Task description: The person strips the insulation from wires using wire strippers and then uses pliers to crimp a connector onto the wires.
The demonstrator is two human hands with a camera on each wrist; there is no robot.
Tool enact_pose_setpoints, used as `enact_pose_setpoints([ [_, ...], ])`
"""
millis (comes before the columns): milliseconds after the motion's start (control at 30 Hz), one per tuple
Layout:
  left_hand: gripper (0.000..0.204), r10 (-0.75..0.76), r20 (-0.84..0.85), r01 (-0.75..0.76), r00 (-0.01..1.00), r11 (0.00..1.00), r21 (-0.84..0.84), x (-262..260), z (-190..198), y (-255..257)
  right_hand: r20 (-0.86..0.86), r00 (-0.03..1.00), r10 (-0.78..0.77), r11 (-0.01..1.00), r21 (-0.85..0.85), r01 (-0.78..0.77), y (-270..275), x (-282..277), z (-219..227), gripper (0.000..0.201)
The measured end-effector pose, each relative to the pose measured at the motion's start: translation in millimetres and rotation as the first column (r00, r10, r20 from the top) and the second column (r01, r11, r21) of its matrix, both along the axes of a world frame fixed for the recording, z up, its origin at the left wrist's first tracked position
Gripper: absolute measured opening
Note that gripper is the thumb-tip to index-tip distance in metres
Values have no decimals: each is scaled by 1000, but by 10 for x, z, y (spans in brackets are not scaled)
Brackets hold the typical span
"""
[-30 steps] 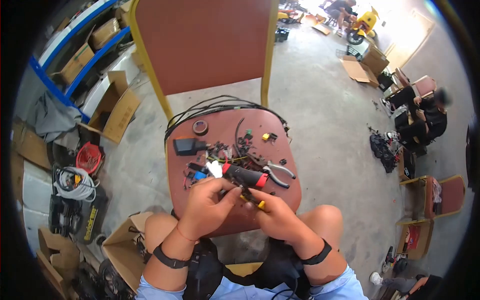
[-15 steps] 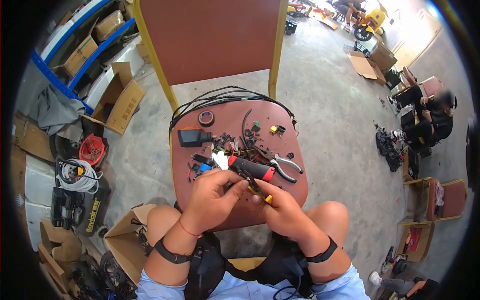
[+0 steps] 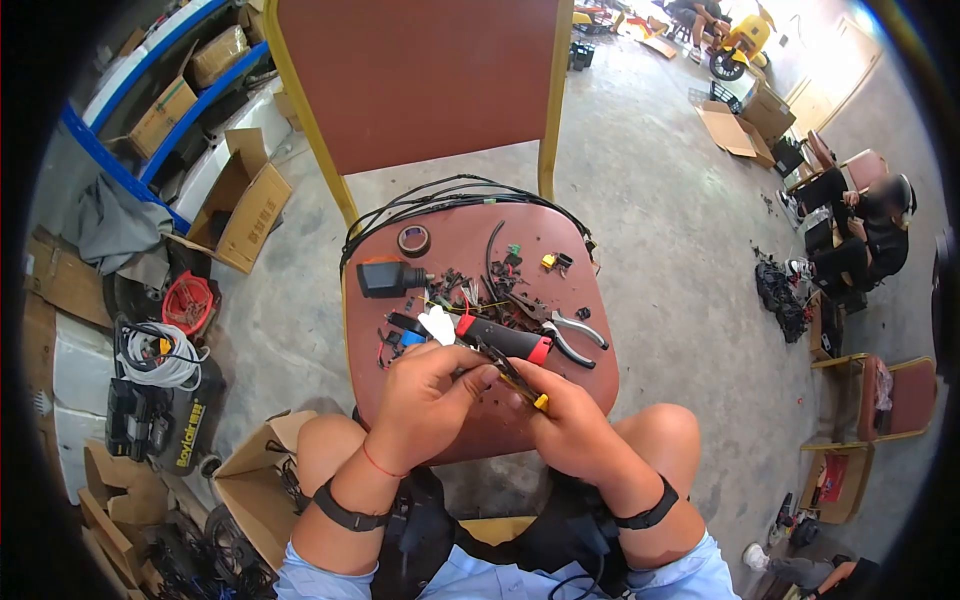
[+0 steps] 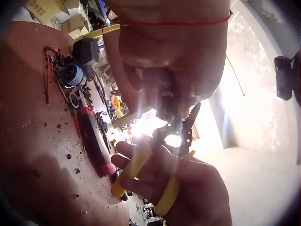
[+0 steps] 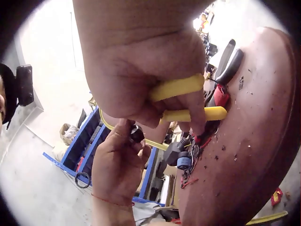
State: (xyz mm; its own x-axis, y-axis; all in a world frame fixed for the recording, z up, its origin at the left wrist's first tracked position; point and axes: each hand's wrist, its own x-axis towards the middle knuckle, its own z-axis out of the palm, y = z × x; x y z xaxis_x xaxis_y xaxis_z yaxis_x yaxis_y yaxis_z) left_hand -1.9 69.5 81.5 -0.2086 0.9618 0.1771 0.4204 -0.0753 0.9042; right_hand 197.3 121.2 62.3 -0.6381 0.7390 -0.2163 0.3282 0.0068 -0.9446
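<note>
My right hand (image 3: 570, 420) grips yellow-handled wire strippers (image 5: 181, 88), its fingers wrapped about the two handles. Their dark metal jaws point toward my left hand (image 3: 428, 395). That hand pinches a small black part (image 5: 137, 134) between thumb and forefinger, right at the jaws; its far end is hidden by the fingers. Both hands are close together above the front of a reddish chair seat (image 3: 490, 430). Just beyond them lies a black tool with red bands (image 3: 505, 340), beside grey-handled pliers (image 3: 578, 330).
Wire scraps and small parts (image 3: 470, 292) litter the seat, with a tape roll (image 3: 413, 240) and a black blocky object (image 3: 385, 278) behind. Black cables (image 3: 450, 186) loop along its back edge. Cardboard boxes (image 3: 250, 215) stand left; a seated person (image 3: 880, 235) is at right.
The head view has shifted slightly, so the chair appears further right than a second ago. Both hands keep the same grips, with only slight movement at the jaws.
</note>
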Motion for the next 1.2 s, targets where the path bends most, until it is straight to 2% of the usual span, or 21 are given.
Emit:
enact_pose_setpoints([
  [167, 13, 8, 6, -7, 1000, 999, -42, 14, -35, -9, -5, 1000, -3, 999, 49, 4, -6, 34, 34, 59],
  [367, 13, 22, 22, -21, 1000, 999, -44, 15, -24, 1, -30, 999, -21, 999, -30, 20, -9, 17, 98, 53],
  [467, 11, 35, 0, -35, 999, 999, -42, 7, -55, -6, 42, 997, -65, 986, 153, 58, -29, -6, 125, 45],
  [667, 13, 22, -148, -24, 989, 1000, -12, -7, 20, -19, 129, 990, -52, 992, 123, 36, -10, 1, 135, 36],
  [767, 9, 30, -173, -27, 984, 999, 18, 4, 24, -19, 148, 987, -60, 981, 193, 31, -14, -3, 165, 35],
  [867, 7, 28, -184, -21, 982, 999, 43, -1, 29, -19, 233, 972, -4, 908, 408, -94, 24, 15, 187, 34],
  [967, 7, 15, -211, -8, 977, 999, 37, -13, 43, -27, 193, 981, -22, 916, 397, -58, 5, 12, 163, 34],
  [1067, 6, 4, -225, 3, 974, 999, 34, -15, 46, -28, 154, 988, -33, 966, 257, -8, -9, -3, 199, 35],
  [1200, 7, 3, -221, 12, 975, 998, 66, -23, 33, -28, 119, 992, -42, 950, 312, 3, -16, 0, 182, 34],
])
